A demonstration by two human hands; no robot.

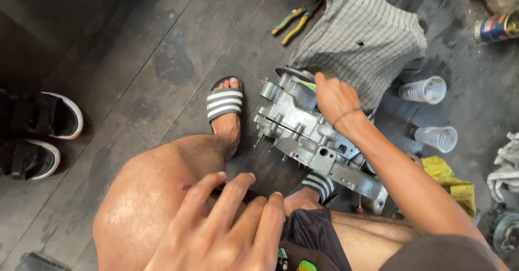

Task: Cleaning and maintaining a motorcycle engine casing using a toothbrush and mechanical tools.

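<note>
On the dark floor, between the striped sandals [224, 102], lies the grey metal engine casing [308, 136], tilted. Right hand [336, 99] rests on its upper end, fingers curled over the edge; whether they grip, can't tell. Left hand [227, 227] is empty, fingers spread loosely over the knee. Pliers [294, 21] and checked cloth [365, 38] lie beyond.

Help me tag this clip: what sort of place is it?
Probably an informal repair workshop: a grey metal engine casing rests on a dark, stained floor, pliers lie nearby, and the right hand works at the casing.
</note>
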